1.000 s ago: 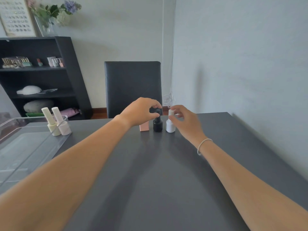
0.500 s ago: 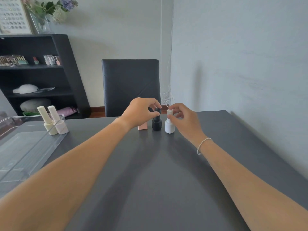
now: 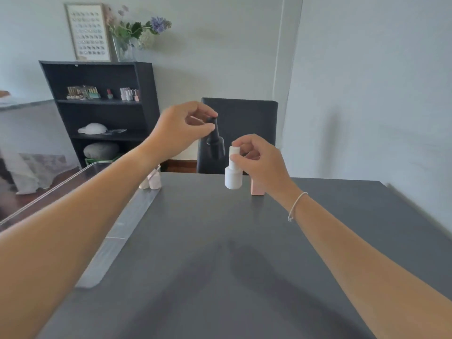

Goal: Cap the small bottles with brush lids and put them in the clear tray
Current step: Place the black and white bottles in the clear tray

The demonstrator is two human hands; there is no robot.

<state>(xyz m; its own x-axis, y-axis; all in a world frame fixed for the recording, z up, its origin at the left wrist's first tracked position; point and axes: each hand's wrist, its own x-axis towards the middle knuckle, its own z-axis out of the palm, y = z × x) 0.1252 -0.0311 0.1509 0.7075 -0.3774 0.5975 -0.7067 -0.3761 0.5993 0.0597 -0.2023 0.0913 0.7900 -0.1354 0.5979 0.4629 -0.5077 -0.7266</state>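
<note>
While the left hand (image 3: 179, 129) pinched the black bottle (image 3: 215, 140) aloft by its cap, the right hand (image 3: 260, 159) gripped the white bottle (image 3: 233, 173) above the table (image 3: 220, 241).

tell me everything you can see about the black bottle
The black bottle is small, matte and opaque, likely plastic or coated glass, with a round body, sloped shoulders and a slim black cap on top. It is capped and hangs in the air, tilted slightly, clear of the dark table. The left hand pinches its cap between thumb and fingertips; nothing else touches it. It sits just left of the white bottle, in front of the dark chair back. Motion blur hides finer detail.
</note>
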